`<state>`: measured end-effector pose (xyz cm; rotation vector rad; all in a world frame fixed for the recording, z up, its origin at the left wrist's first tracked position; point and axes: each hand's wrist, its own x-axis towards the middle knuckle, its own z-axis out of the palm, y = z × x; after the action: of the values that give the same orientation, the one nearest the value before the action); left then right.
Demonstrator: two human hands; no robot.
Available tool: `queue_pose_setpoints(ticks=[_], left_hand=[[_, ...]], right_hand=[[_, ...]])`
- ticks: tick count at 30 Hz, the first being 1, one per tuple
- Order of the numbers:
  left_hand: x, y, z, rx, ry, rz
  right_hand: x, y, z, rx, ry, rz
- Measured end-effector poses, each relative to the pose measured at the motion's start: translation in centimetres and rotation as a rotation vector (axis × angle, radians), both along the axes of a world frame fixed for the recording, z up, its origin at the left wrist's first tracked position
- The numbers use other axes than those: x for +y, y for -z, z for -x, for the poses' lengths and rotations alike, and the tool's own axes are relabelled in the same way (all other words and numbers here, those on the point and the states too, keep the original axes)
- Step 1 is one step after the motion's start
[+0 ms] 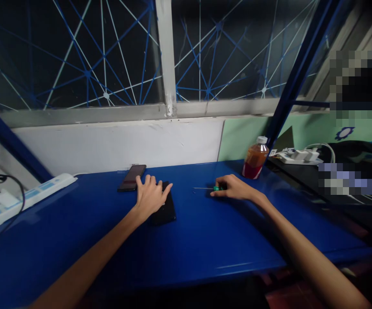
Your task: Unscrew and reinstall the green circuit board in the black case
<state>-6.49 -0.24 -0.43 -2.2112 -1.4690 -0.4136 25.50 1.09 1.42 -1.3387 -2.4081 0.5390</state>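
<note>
My left hand point(150, 193) lies with its fingers spread over a flat black slab point(166, 214), perhaps a phone; the hand hides much of it. Just beyond my left fingertips rests a dark phone point(132, 177), flat on the blue table. In my right hand point(234, 187) is a screwdriver point(217, 188), its green handle pinched between thumb and fingers. The thin metal shaft points left, low over the table. A tiny shiny bit point(194, 192), too small to name, lies below the shaft's tip.
The blue table point(199, 244) meets a white wall under dark windows. On the left lies a white power strip point(53, 184) with a black cable. A bottle of orange-brown drink point(256, 159) stands at the back right. Beyond it, another power strip point(298, 157) sits among cables.
</note>
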Motion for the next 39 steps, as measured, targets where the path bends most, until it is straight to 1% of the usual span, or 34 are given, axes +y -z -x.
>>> queue_pose_setpoints(ticks=[1, 2, 3, 4, 7, 8, 9, 10, 12, 13, 16, 17, 18, 21, 22, 23, 24, 28, 30, 32, 35, 37, 39], left_hand=[[0.0, 0.2, -0.4, -0.046, -0.073, -0.028], [0.1, 0.3, -0.5, -0.079, -0.091, -0.038], [0.3, 0.5, -0.5, -0.109, -0.062, -0.033], [0.6, 0.6, -0.3, -0.133, 0.013, -0.012], [1.4, 0.7, 1.1, -0.128, 0.387, 0.185], [1.6, 0.7, 1.5, -0.140, 0.449, 0.222], [1.7, 0.7, 1.7, -0.150, 0.480, 0.242], [1.6, 0.7, 1.8, -0.155, 0.486, 0.245], [1.2, 0.7, 1.3, -0.160, 0.427, 0.206], [0.9, 0.7, 0.8, -0.156, 0.380, 0.173], [-0.1, 0.7, -0.6, -0.202, 0.178, 0.054], [-0.3, 0.7, -0.8, -0.211, 0.152, 0.031], [-0.4, 0.6, -0.9, -0.214, 0.169, 0.030], [-0.2, 0.5, -0.5, -0.143, 0.453, 0.173], [-0.1, 0.5, -0.4, -0.142, 0.487, 0.198], [-0.1, 0.5, -0.4, -0.132, 0.492, 0.214], [-0.1, 0.6, -0.4, -0.128, 0.463, 0.208], [-0.7, 1.0, -1.1, -0.103, 0.250, 0.122], [-0.9, 1.1, -1.2, -0.095, 0.216, 0.097], [-0.9, 1.2, -1.0, -0.079, 0.276, 0.113], [-0.7, 1.0, -0.3, -0.028, 0.415, 0.219], [-0.5, 0.8, 0.0, 0.000, 0.441, 0.288], [-0.4, 0.8, 0.0, 0.020, 0.435, 0.331]], right_hand=[[-0.1, -0.1, 0.1, -0.001, 0.001, -0.003], [-0.1, -0.1, 0.1, -0.003, 0.003, -0.004], [-0.2, -0.2, 0.1, -0.004, 0.005, -0.004], [-0.2, -0.3, 0.1, -0.004, 0.009, -0.002], [-0.3, -0.4, 0.2, -0.002, 0.015, 0.000], [-0.3, -0.5, 0.2, -0.001, 0.014, -0.001], [-0.4, -0.5, 0.3, 0.000, 0.012, -0.002], [-0.4, -0.5, 0.3, 0.001, 0.007, -0.001], [-0.4, -0.5, 0.4, 0.008, -0.006, 0.004], [-0.4, -0.5, 0.5, 0.014, -0.012, 0.006], [-0.6, -0.5, 0.7, 0.026, -0.026, 0.022], [-0.7, -0.5, 0.8, 0.029, -0.031, 0.032], [-0.7, -0.5, 0.9, 0.033, -0.037, 0.044], [-1.0, -0.7, 1.2, 0.051, -0.063, 0.088], [-1.1, -0.7, 1.3, 0.055, -0.077, 0.105], [-1.2, -0.7, 1.4, 0.058, -0.094, 0.123], [-1.2, -0.7, 1.4, 0.059, -0.113, 0.141], [-1.2, -0.7, 1.4, 0.052, -0.158, 0.183], [-1.2, -0.6, 1.3, 0.044, -0.155, 0.171], [-1.1, -0.5, 1.3, 0.035, -0.146, 0.141], [-1.0, -0.2, 1.4, 0.027, -0.133, 0.117], [-1.0, 0.1, 1.5, 0.025, -0.133, 0.119], [-0.9, 0.4, 1.6, 0.021, -0.140, 0.112]])
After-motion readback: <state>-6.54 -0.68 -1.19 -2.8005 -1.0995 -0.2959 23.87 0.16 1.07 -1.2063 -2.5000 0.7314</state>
